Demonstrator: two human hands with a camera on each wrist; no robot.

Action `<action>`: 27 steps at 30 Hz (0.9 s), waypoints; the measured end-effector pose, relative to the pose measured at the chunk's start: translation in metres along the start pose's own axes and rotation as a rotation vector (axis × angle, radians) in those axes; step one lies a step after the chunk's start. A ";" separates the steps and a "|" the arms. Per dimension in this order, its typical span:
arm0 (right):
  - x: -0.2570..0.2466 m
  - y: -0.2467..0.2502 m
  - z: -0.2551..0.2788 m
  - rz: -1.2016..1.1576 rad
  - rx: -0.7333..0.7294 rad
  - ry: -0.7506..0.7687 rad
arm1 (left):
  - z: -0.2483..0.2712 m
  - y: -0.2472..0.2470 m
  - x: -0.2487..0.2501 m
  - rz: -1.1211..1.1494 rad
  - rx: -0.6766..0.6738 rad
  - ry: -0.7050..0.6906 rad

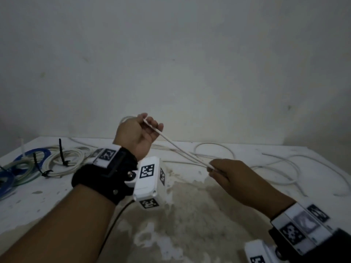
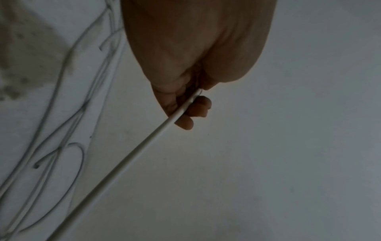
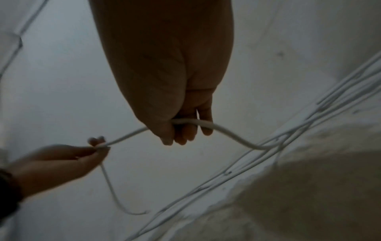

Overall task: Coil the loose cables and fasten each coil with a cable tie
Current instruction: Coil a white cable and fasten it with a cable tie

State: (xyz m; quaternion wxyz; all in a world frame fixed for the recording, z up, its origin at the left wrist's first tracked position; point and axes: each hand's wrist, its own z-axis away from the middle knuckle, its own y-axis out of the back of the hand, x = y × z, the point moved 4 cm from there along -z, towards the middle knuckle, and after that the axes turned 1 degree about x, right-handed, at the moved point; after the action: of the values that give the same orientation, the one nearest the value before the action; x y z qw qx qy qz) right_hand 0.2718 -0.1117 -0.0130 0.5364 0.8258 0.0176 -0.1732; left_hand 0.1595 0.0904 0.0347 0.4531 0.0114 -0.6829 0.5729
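A white cable (image 1: 180, 149) runs taut between my two hands above the table. My left hand (image 1: 140, 133) is raised near the back wall and pinches the cable (image 2: 144, 146) between thumb and fingers; a short loop shows behind it. My right hand (image 1: 226, 171) is lower and to the right, its fingers curled round the same cable (image 3: 193, 122). From the right hand the cable drops to loose loops (image 1: 275, 168) lying on the table. In the right wrist view my left hand (image 3: 68, 156) holds the cable, and a free tail hangs below it.
Tied coils lie at the table's left: a white coil (image 1: 62, 162) with black cable ties (image 1: 61, 152) and blue and greenish coils (image 1: 20, 166). The stained white table (image 1: 190, 215) meets a plain wall (image 1: 171, 63) behind. More loose white cable (image 1: 214, 147) trails along the back edge.
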 end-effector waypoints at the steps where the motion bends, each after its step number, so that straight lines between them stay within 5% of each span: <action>1: 0.013 0.000 0.005 0.030 -0.003 -0.044 | 0.003 -0.007 0.005 -0.035 -0.017 -0.022; 9: 0.061 0.036 0.012 0.233 0.041 -0.202 | 0.023 -0.040 0.034 -0.125 -0.157 -0.130; 16: 0.032 0.124 -0.008 0.235 0.473 -0.108 | 0.029 -0.040 0.063 -0.136 -0.142 -0.175; 23: 0.055 0.142 0.018 0.277 0.423 -0.210 | 0.030 -0.020 0.102 -0.143 -0.079 -0.243; 27: 0.045 0.109 0.010 0.305 0.134 -0.329 | 0.033 -0.020 0.090 -0.111 -0.105 -0.268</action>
State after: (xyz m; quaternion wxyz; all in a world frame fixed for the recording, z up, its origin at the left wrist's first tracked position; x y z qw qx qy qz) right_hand 0.3347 -0.1738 0.0652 0.4961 0.8133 -0.2064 -0.2232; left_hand 0.0969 0.1031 0.1090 0.3888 0.1016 -0.7646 0.5038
